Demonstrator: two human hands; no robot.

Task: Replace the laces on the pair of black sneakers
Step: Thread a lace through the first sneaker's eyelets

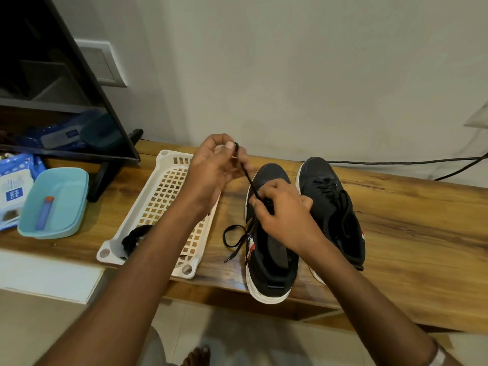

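Note:
Two black sneakers with white soles stand side by side on the wooden bench [396, 220]. The left sneaker [269, 257] has a black lace [248, 180] running taut up from its eyelets. My left hand [216, 170] pinches that lace's upper end above the toe. My right hand [282, 207] rests on the left sneaker's tongue area and grips the lace near the eyelets. The lace's other end [233, 239] loops loose on the bench beside the shoe. The right sneaker [332, 207] is fully laced in black.
A white perforated plastic tray [158, 202] lies left of the shoes with a bundle of black lace [133, 240] in it. Farther left sit a teal dish [55, 204] holding a small tube, a blue packet [13, 186] and a television stand. A black cable [409, 163] runs along the wall.

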